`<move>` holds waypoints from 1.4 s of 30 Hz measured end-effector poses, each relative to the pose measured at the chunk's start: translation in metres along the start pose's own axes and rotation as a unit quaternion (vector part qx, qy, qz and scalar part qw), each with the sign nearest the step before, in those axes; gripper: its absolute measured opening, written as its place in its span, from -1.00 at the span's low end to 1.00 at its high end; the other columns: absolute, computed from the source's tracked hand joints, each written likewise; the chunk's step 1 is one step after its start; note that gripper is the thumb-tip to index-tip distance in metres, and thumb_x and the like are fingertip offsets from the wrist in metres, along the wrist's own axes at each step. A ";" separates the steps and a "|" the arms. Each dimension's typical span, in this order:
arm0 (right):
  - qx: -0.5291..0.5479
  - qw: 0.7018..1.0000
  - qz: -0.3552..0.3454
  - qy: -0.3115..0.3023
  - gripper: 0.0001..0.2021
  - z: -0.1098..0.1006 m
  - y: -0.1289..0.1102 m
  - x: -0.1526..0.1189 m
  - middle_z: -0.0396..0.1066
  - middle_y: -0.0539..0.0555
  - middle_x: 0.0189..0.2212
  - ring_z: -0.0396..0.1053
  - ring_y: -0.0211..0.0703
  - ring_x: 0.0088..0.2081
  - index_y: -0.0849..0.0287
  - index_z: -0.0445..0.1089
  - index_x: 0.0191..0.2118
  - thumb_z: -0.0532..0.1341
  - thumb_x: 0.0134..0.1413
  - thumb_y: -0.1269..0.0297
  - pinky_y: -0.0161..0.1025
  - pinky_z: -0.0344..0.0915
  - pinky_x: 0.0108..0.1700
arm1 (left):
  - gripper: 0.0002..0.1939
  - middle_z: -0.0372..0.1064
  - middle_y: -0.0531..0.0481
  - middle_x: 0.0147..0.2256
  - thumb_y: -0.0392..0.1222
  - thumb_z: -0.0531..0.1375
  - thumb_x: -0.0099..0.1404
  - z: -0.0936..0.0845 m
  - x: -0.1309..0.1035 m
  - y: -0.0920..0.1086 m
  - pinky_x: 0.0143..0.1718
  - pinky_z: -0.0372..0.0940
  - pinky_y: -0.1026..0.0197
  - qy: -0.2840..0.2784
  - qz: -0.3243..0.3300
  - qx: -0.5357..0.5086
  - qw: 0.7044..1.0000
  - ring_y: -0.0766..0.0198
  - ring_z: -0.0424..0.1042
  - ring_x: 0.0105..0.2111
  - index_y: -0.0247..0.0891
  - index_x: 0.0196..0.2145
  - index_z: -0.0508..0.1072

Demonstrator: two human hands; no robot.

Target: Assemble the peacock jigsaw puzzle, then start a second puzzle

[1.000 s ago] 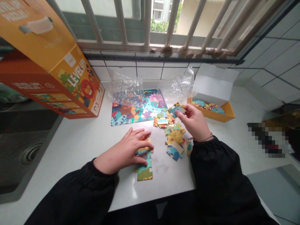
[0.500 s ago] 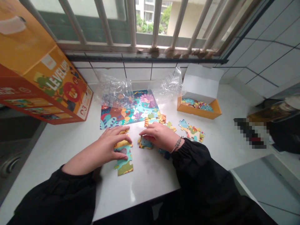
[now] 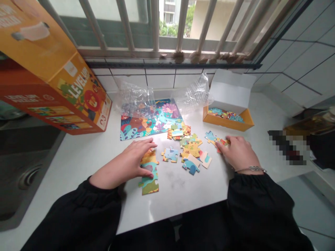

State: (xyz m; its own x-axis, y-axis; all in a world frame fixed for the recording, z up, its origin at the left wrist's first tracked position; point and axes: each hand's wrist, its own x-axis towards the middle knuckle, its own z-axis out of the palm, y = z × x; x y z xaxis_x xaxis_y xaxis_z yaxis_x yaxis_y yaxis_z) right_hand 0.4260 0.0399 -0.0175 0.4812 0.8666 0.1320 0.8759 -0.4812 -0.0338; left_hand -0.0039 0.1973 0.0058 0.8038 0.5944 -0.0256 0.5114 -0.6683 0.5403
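Observation:
My left hand (image 3: 128, 162) rests with thumb and fingers apart over a strip of joined jigsaw pieces (image 3: 150, 169), covering part of its upper end. Farther right, my right hand (image 3: 239, 151) has its thumb and fingers closed on a colourful puzzle piece (image 3: 223, 142), partly hidden by the fingers. Beside that lies a blue puzzle piece (image 3: 209, 136). Between my hands is a loose heap of puzzle pieces (image 3: 191, 150), some overlapping. A single light-blue piece (image 3: 170, 154) lies to the right of the strip.
The picture sheet (image 3: 136, 131) lies behind the pieces, partly under crumpled clear plastic (image 3: 137, 101). More plastic (image 3: 193, 91) sits beside it. An open orange box (image 3: 227, 122) holds more pieces. A tall orange carton (image 3: 86, 94) stands left, near a sink (image 3: 28, 181).
My right hand has moved right, away from the light-blue piece and the heap, to the pieces at the right. My left hand stays at the strip. The whole view has shifted slightly.

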 end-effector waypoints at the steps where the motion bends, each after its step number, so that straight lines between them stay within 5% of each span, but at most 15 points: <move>1: 0.002 1.000 -0.003 -0.004 -0.41 0.003 0.004 -0.002 0.52 0.44 -0.01 0.48 0.33 0.05 0.28 0.54 0.15 0.17 0.39 -0.19 0.12 0.36 0.11 | 0.01 0.28 -0.23 0.44 0.16 0.63 -0.02 0.001 0.000 0.000 0.45 0.20 -0.27 -0.001 0.002 0.001 1.000 -0.27 0.25 0.44 -0.02 0.35 0.44; 11: 0.059 0.997 0.041 0.025 -0.54 0.014 0.007 0.002 0.51 0.35 -0.09 0.44 0.27 0.06 0.17 0.58 0.04 0.12 0.41 -0.08 0.10 0.33 0.10 | -0.09 0.22 -0.26 0.47 0.15 0.62 0.00 -0.001 0.000 0.003 0.46 0.17 -0.25 -0.013 -0.005 0.027 1.000 -0.26 0.24 0.44 -0.07 0.27 0.51; 15: 0.048 0.996 0.029 0.074 -0.60 0.005 -0.006 0.008 0.44 0.40 0.03 0.40 0.32 0.12 0.18 0.58 0.05 0.14 0.41 0.03 0.16 0.34 0.12 | -0.21 0.29 -0.23 0.43 0.16 0.60 0.05 -0.003 0.000 0.007 0.44 0.21 -0.24 0.000 -0.005 0.023 1.000 -0.25 0.29 0.41 -0.06 0.20 0.56; 21: 0.147 0.972 -0.168 0.080 -0.57 -0.021 -0.084 0.035 0.46 0.34 0.06 0.43 0.26 0.09 0.18 0.50 0.17 0.21 0.43 -0.03 0.16 0.37 0.20 | -0.63 0.50 -0.19 0.18 0.15 0.38 0.36 -0.006 0.006 0.017 0.28 0.35 -0.14 0.061 -0.012 0.016 0.998 -0.11 0.46 0.20 -0.12 -0.02 0.61; 25: 0.131 0.969 -0.211 0.020 -0.44 -0.018 -0.145 0.048 0.47 0.34 0.03 0.43 0.27 0.07 0.19 0.49 0.16 0.38 0.28 -0.15 0.15 0.42 0.13 | -0.73 0.55 -0.18 0.03 0.06 0.24 0.48 -0.005 0.012 0.020 0.16 0.39 -0.08 0.083 -0.019 0.015 0.996 -0.03 0.50 0.07 -0.17 -0.10 0.60; 29: 0.175 0.956 -0.234 0.012 -0.44 -0.003 -0.159 0.052 0.48 0.30 0.00 0.44 0.22 0.06 0.15 0.48 0.16 0.49 0.18 -0.07 0.11 0.42 0.13 | -0.77 0.57 -0.13 -0.07 0.00 0.21 0.51 -0.003 0.016 0.022 0.08 0.39 -0.04 0.102 -0.021 0.005 0.995 0.02 0.51 -0.02 -0.17 -0.15 0.57; 35: 0.355 0.902 -0.245 -0.035 -0.73 -0.010 -0.149 0.047 0.54 0.10 -0.20 0.48 -0.03 -0.20 0.12 0.53 -0.06 0.46 0.21 0.13 -0.11 0.42 -0.10 | -0.75 0.57 -0.11 -0.03 0.00 0.26 0.50 0.003 0.017 0.033 0.12 0.41 -0.03 0.153 -0.043 -0.025 0.987 0.03 0.53 0.01 -0.17 0.00 0.55; 39: 0.517 0.807 -0.234 -0.166 -0.58 -0.020 -0.159 0.037 0.61 0.09 -0.15 0.54 -0.04 -0.17 0.11 0.53 0.03 0.40 0.27 -0.10 -0.13 0.48 -0.13 | -0.40 0.58 -0.11 0.03 0.11 0.42 0.36 0.009 0.023 0.038 0.00 0.49 0.02 0.168 -0.092 -0.135 0.972 0.06 0.58 -0.04 -0.14 0.24 0.47; 42: 0.564 0.766 -0.219 -0.219 -0.49 -0.019 -0.169 0.030 0.60 0.10 -0.27 0.53 -0.05 -0.27 0.14 0.53 -0.08 0.37 0.24 -0.27 -0.16 0.47 -0.25 | -0.40 0.62 -0.11 -0.04 0.17 0.44 0.33 0.017 0.031 0.040 -0.10 0.52 0.05 0.140 -0.106 -0.260 0.950 0.09 0.61 -0.15 -0.17 0.19 0.51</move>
State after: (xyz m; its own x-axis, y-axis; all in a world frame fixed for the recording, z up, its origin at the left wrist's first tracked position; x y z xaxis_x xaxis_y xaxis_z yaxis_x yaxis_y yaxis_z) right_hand 0.2915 0.1450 0.0115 -0.1176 0.9923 0.0379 0.3102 0.0730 -0.9479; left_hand 0.0468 0.1817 0.0128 0.5500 0.8352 0.0041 0.3756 -0.2518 0.8919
